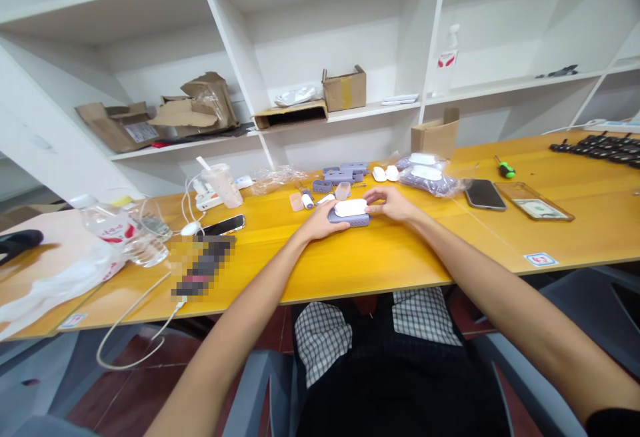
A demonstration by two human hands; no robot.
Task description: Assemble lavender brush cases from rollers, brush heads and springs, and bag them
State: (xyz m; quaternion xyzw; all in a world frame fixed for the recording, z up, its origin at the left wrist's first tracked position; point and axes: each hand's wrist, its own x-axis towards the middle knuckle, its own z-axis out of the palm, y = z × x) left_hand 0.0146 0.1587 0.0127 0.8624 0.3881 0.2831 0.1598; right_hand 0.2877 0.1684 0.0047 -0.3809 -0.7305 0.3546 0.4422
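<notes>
A small purple case (pixel 350 220) with tiny holes in its front side lies on the table before me, a white rounded piece (pixel 351 207) on top of it. My left hand (pixel 323 221) grips the case's left end, thumb along the front. At the right end, my right hand (pixel 393 203) has its fingers curled, thumb and fingertips against the white piece. Just behind lie purple housings (pixel 344 174), a clear pinkish cup-like part (pixel 343 190), a small white-and-purple cylinder (pixel 307 202) and two white rounded pieces (pixel 385 173).
Bagged purple units (pixel 429 180) sit at the back right, near a phone (pixel 485 194), a phone case (pixel 535 202) and a green screwdriver (pixel 506 169). Leftward are a drink cup (pixel 223 185), a power strip (pixel 207 201), another phone (pixel 225 225), cables and water bottles (pixel 117 229). Shelves hold cardboard boxes (pixel 345 90).
</notes>
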